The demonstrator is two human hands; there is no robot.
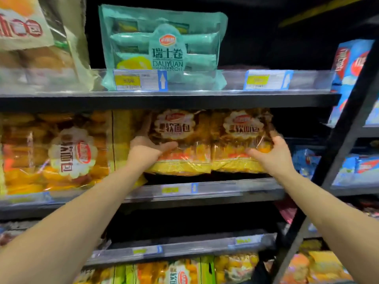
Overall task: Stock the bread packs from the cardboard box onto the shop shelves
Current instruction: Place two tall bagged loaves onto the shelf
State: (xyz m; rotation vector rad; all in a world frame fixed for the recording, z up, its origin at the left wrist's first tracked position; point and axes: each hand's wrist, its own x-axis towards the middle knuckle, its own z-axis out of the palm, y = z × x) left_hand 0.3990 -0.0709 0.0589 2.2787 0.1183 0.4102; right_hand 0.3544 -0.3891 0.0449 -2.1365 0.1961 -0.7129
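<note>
We hold two bread packs side by side in the mouth of the middle shelf point(225, 189), their bottom edges hanging just above its front rail. Our left hand point(151, 148) is clamped on the left bread pack point(180, 138) at its nine o'clock edge, thumb laid across the front film. Our right hand point(270, 154) is clamped on the right bread pack point(242, 136) at its three o'clock edge, fingers wrapped round the side. The packs touch where their inner edges meet. The cardboard box is out of view.

As we judge it, the weak spot is that meeting line. Each pack is gripped at its outer edge only, so if we ease the inward squeeze the inner edges may sag, and a pack may twist free and drop toward six o'clock. The slick film makes that likelier. If we come in too low, the bottom edges may catch on the rail; too high, and the tops may snag under the upper shelf point(164, 101) at twelve o'clock. Drifting toward nine o'clock may shove the neighbouring pack point(61, 152) lying there, and too hard a squeeze may crush the soft bread
</note>
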